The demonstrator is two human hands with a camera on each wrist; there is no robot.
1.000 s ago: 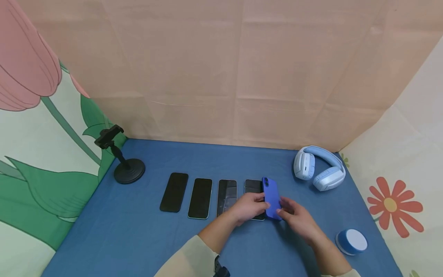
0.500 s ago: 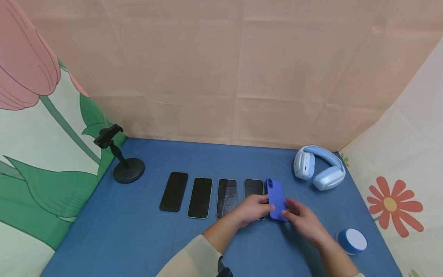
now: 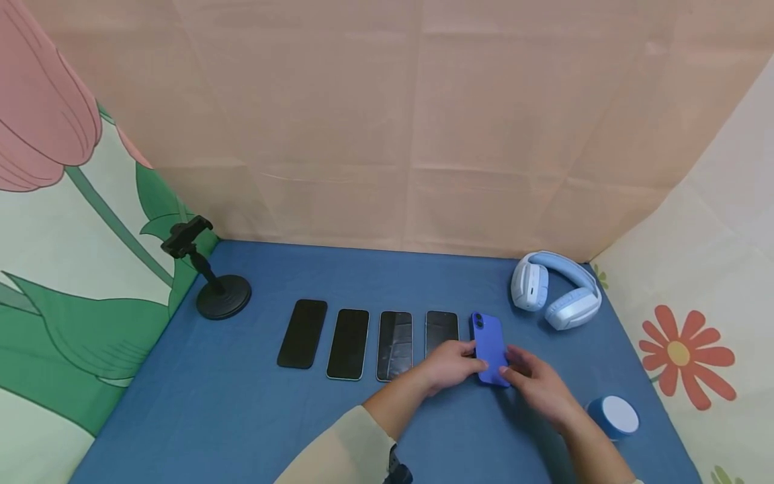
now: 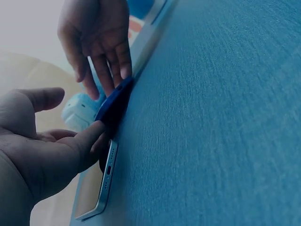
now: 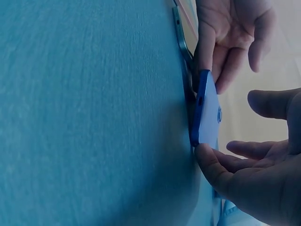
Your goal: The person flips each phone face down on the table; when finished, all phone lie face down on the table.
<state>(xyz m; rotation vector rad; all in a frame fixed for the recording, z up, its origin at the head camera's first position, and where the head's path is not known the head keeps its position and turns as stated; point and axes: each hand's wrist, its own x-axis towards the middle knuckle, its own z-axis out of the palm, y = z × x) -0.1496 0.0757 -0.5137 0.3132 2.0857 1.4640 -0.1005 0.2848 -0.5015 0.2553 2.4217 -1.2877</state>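
Note:
A blue-violet smartphone (image 3: pixel 491 346) lies back up between my two hands, its camera lenses toward the far edge. The fingers of my left hand (image 3: pixel 450 366) touch its left side, and those of my right hand (image 3: pixel 538 388) touch its right side. Both thumbs stand away from the phone in the wrist views. Seen from the right wrist, the phone (image 5: pixel 207 110) tilts, left side higher, right side close to the cloth. Just left of it, a dark-screened phone (image 3: pixel 442 328) lies partly hidden behind my left hand.
Farther left lie a black phone (image 3: pixel 302 334), a green-edged phone (image 3: pixel 348 344) and a phone with a reflective screen (image 3: pixel 395 344). A black phone stand (image 3: pixel 224 296) is at the back left. Light blue headphones (image 3: pixel 556 289) and a blue, white-topped jar (image 3: pixel 613 415) are on the right.
The blue-violet phone has moved right between both hands, off the dark-screened phone it overlapped. Both hands travelled right with it, and the other things stayed put.

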